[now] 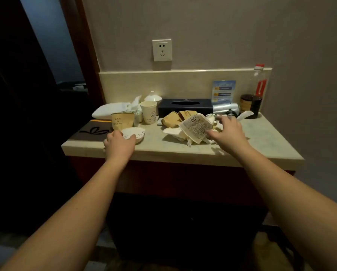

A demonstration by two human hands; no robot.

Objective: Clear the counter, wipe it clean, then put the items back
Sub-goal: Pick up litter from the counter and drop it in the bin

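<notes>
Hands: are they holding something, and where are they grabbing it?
The left hand grips the crushed white paper cup by its near rim. The right hand rests on the printed paper wrapper; a grip cannot be told.

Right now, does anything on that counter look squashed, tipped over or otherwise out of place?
Yes. A brown cup lies on its side mid-counter in a heap of crumpled wrappers under the right hand. A white cup at the left hand looks crushed. A steel flask lies flat by the tissue box.
</notes>
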